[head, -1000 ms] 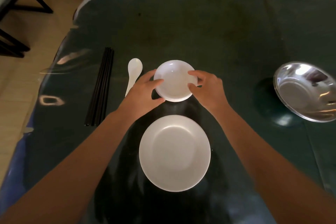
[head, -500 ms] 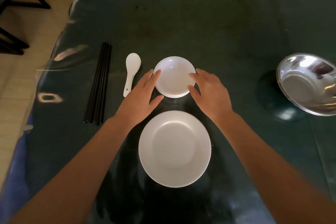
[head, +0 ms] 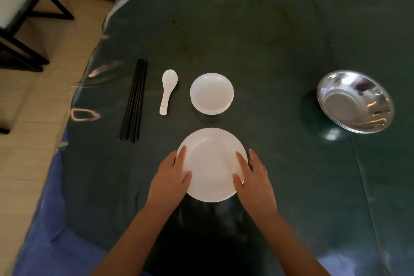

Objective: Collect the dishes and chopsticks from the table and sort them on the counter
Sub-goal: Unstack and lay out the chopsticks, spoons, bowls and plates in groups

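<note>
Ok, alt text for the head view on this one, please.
Both hands, left hand and right hand, rest open on opposite rims of a large white plate on a dark table. Beyond lie black chopsticks, a white spoon, a small white dish and, right, a steel bowl.

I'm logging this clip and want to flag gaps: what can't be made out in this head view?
- Whether the left hand and right hand grip the large white plate or merely rest on it: the fingers cover its side rims.
- How many black chopsticks: too thin and dark to count.
- How many steel bowls: they look nested.
- The counter: outside the frame.
</note>
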Available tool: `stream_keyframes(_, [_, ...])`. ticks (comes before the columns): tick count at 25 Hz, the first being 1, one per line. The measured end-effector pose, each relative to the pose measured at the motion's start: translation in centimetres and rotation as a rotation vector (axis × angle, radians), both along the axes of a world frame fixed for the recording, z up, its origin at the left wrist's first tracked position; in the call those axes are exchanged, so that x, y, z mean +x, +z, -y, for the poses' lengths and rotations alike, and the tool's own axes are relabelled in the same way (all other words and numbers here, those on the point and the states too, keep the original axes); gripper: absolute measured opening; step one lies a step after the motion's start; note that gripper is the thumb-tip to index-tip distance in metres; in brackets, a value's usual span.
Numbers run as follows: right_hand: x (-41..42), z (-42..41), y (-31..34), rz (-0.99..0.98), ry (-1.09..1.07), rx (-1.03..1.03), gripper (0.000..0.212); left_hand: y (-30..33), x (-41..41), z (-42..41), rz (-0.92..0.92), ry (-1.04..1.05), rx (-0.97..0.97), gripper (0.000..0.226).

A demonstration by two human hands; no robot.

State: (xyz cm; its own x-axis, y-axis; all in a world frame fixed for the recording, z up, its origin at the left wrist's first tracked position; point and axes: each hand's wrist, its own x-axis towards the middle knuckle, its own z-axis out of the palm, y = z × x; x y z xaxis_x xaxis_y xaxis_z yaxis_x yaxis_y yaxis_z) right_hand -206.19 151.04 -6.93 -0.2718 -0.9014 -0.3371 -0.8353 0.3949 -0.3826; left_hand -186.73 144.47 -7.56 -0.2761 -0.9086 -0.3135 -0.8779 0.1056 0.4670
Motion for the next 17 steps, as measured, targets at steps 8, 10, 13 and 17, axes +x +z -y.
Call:
stream_keyframes(8, [0.1,1.0,-0.1,0.421,-0.405,-0.078,0.056,0.4,-1.1,0.2,-0.361,0.482,0.091,0.03])
stream_keyframes(10, [-0.8,1.4,0.1,0.5,-0.482,-0.051,0.041,0.4,-1.0,0.5,-0.446,0.597,0.154,0.022])
stream_keyframes(13, [-1.6,1.7,0.4,0.58,-0.502,-0.036,0.031,0.5,-1.1,0.7,-0.605,0.757,0.259,0.027])
stream_keyframes(17, [-3.8,1.3,0.4,0.59,-0.499,-0.081,0.033,0.4,-2.5,0.8,-0.714,0.846,0.334,0.031])
